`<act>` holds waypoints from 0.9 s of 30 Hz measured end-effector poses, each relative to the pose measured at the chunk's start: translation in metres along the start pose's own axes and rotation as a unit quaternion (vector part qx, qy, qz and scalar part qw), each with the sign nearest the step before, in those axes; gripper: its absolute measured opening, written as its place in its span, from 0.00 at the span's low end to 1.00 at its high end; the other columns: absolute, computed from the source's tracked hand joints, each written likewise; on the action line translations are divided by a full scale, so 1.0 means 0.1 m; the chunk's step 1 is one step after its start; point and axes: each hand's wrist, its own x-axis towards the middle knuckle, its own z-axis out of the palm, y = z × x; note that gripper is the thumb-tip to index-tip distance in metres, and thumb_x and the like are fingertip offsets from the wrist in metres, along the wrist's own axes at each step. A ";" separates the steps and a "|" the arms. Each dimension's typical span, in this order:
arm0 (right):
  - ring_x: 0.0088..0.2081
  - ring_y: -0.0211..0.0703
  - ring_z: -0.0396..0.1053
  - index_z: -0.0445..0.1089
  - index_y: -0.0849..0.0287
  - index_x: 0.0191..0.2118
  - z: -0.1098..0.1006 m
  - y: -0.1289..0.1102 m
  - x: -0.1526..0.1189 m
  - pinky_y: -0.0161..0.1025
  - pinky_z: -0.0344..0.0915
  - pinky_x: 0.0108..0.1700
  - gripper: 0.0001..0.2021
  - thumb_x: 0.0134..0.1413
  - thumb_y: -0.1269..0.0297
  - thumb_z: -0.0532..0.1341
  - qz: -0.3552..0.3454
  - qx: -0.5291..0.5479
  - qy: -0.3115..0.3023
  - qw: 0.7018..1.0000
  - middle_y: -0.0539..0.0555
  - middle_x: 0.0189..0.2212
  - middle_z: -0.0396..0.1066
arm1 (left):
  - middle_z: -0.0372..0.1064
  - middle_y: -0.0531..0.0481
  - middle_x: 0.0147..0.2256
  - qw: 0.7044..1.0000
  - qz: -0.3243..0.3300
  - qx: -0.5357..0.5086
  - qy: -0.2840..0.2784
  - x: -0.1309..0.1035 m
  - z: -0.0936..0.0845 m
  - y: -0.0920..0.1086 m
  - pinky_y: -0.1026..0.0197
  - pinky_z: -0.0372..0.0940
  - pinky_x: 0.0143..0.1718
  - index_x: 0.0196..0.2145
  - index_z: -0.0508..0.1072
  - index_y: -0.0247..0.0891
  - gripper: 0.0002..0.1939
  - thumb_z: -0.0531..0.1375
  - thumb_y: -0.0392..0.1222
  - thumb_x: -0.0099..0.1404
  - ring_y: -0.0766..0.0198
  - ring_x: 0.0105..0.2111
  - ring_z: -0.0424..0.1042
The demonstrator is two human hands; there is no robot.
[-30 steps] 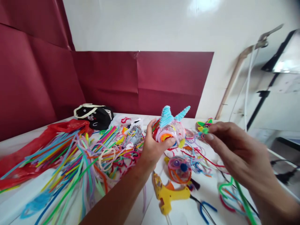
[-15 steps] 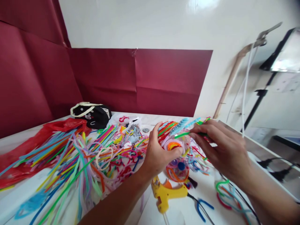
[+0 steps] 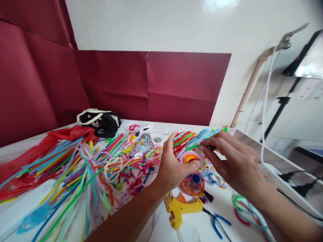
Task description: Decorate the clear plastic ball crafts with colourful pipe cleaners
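Observation:
My left hand [image 3: 174,164] is closed round a craft of coiled pipe cleaners [image 3: 185,138], striped in red, orange, green and pale blue, with a lilac and orange coil near my thumb. My right hand [image 3: 232,154] pinches a green pipe cleaner [image 3: 193,147] whose free end lies against the craft's upper side. Part of the craft is hidden behind both hands. Just below sits a clear round container [image 3: 193,185] with an orange rim and coloured pom-poms inside. A yellow glue gun [image 3: 180,210] lies nearer to me on the table.
Loose pipe cleaners [image 3: 83,178] cover the table's left side, partly on a red plastic bag [image 3: 27,151]. A black pouch [image 3: 101,123] stands at the back. Blue-handled pliers [image 3: 217,226] lie beside the glue gun's cord. A white power strip [image 3: 280,178] runs along the right edge.
My right hand has moved a little left, bringing the green pipe cleaner closer in against the craft. My left hand keeps its hold, and the view has shifted slightly.

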 end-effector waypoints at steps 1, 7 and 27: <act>0.29 0.36 0.63 0.68 0.61 0.37 0.01 0.00 0.01 0.35 0.60 0.31 0.02 0.61 0.73 0.61 -0.001 0.003 -0.001 1.000 0.52 0.29 0.66 | 0.66 0.43 0.53 1.000 0.000 -0.007 0.000 0.00 0.00 0.00 0.44 0.60 0.58 0.59 0.62 0.45 0.46 0.71 0.34 0.42 0.44 0.56 0.64; 0.31 0.37 0.65 0.68 0.62 0.38 0.05 0.00 0.00 0.36 0.61 0.33 0.02 0.61 0.73 0.61 -0.004 0.021 -0.002 1.000 0.52 0.30 0.67 | 0.64 0.42 0.56 1.000 -0.004 0.022 0.006 0.00 0.00 -0.02 0.44 0.57 0.61 0.61 0.60 0.45 0.48 0.72 0.35 0.43 0.44 0.58 0.63; 0.29 0.38 0.62 0.69 0.61 0.37 0.03 -0.03 0.04 0.37 0.58 0.32 0.02 0.62 0.71 0.60 0.008 0.012 -0.013 1.000 0.51 0.28 0.64 | 0.65 0.44 0.58 0.985 -0.057 -0.136 -0.091 -0.02 -0.03 0.00 0.50 0.59 0.60 0.64 0.54 0.44 0.39 0.65 0.41 0.58 0.52 0.58 0.65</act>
